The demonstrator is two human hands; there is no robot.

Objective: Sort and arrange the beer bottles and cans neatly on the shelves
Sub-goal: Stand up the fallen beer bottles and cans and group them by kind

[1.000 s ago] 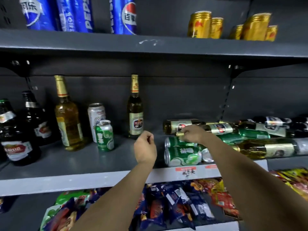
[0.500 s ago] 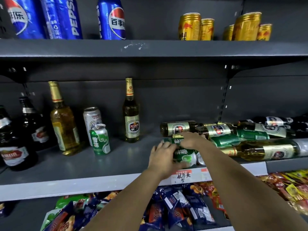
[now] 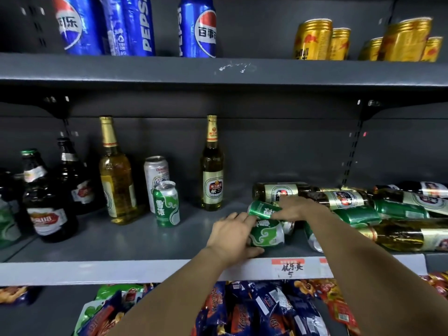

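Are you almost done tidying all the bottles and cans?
Not yet. Done: a green can, a silver can and several bottles, like the tall one, already stand upright on the shelf. In hand: the left hand grips a lying green can, and the right hand holds another. Left: a pile of bottles and cans lying on the right.

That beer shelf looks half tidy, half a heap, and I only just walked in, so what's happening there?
A person is sorting it. The left hand grips a green can lying on its side at the shelf front, and the right hand holds another green can just behind it. To the right, bottles and cans lie in a heap. On the left, bottles and two cans stand upright.
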